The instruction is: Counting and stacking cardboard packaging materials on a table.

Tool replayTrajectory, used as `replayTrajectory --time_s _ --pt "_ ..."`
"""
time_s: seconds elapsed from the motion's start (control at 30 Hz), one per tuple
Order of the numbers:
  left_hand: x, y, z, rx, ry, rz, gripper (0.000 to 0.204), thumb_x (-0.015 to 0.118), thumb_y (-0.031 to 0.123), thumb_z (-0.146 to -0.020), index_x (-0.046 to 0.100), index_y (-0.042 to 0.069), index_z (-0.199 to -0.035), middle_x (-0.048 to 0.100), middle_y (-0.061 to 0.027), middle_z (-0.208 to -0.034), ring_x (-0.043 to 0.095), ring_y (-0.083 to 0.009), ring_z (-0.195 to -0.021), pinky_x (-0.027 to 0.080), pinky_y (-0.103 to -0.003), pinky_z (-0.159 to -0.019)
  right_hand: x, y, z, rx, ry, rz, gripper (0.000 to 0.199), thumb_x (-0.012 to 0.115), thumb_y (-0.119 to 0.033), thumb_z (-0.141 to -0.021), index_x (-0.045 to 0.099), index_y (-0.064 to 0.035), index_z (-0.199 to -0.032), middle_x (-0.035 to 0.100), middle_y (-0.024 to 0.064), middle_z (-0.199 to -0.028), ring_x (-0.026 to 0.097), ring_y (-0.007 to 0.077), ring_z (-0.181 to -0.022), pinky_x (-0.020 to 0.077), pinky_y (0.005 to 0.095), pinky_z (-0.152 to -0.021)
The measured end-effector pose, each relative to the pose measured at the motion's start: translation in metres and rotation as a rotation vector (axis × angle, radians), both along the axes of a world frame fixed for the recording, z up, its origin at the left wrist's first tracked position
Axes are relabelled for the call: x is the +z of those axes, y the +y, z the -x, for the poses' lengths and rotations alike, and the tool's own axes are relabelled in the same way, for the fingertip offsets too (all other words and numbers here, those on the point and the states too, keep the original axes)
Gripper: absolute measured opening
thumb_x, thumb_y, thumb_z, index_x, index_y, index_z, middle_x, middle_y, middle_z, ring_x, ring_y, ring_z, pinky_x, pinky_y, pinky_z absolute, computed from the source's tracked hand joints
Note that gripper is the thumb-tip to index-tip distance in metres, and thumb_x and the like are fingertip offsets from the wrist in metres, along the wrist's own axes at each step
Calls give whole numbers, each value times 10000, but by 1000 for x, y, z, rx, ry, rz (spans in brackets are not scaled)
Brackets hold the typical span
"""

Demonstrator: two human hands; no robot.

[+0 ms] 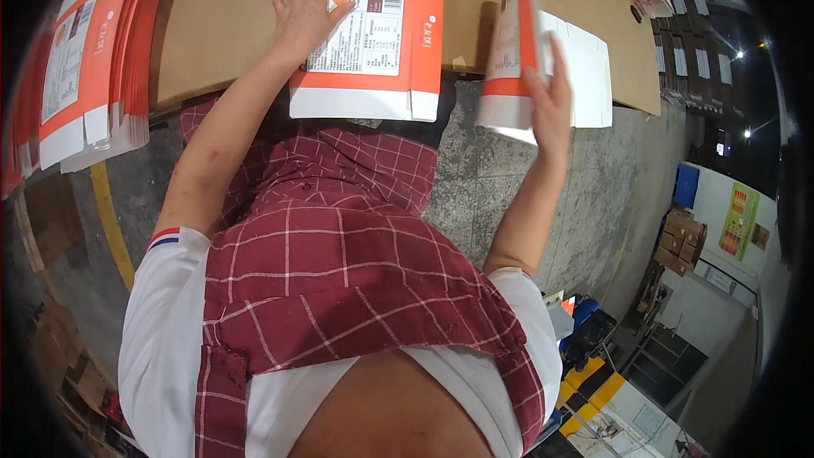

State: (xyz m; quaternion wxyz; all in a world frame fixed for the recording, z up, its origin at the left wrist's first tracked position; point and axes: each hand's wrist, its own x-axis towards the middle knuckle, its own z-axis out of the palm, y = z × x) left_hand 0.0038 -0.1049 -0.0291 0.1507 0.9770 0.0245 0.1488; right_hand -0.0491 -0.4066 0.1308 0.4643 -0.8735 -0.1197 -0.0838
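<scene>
Flat carton: 12 o'clock, overhanging the surface | left grip: fingers spread on it; I'd press evenly | tilted carton: 1 o'clock; right grip at edge, can't tell if closed; I'd avoid creasing | carton stack: 10 o'clock

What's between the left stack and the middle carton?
In the head view, brown tabletop lies between the stack and the carton, partly covered by the left forearm and hand.
</scene>
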Motion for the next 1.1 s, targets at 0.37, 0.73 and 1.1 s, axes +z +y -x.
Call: replayTrajectory --time_s 0.37,0.73,1.1 --pt "3 14 -11 -161 69 1066 679 345 569 -825 308 98 -1313 347 -200 -1290 316 -298 -1215 220 -435 -988 -80 82 18 -77 686 -654 451 476 -2 -780 419 40 -1226 481 174 -1178 517 203 -993 419 272 -846" --pt "9 5 3 -121 -8 730 703 246 598 -840 252 109 -1344 259 -177 -1363 154 -290 -1299 93 -430 -1028 -102 65 -4 -71 709 -1006 489 415 43 -805 293 71 -1278 436 245 -1201 504 253 -1047 446 319 -858" --pt "5 -4 10 -23 145 -33 699 410 559 -810 251 133 -1341 189 -67 -1413 137 -268 -1305 153 -598 -965 -78 51 4 -210 420 -148 302 486 -183 -879 522 -39 -1141 578 39 -666 550 68 -512 424 205 -408"
